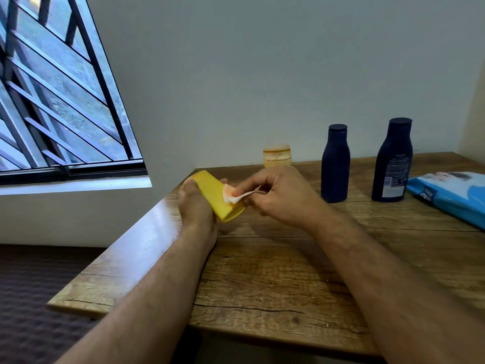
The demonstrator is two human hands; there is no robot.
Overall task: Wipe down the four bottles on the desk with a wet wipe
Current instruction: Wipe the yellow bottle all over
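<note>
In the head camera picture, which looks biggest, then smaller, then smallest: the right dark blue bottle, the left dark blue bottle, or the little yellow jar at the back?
1. Right dark blue bottle
2. Left dark blue bottle, slightly smaller
3. Yellow jar, clearly smallest, though it stands farthest back

Rough-grained, matt wood counter (275,271). Two dark blue bottles (335,164) in smooth matt plastic. A smooth yellow plastic bottle (214,195), a thin white cloth-like wipe (232,195), and a glossy blue plastic wipes pack (451,195).

Left grip (195,203) curled, right grip (275,195) pinching
</note>
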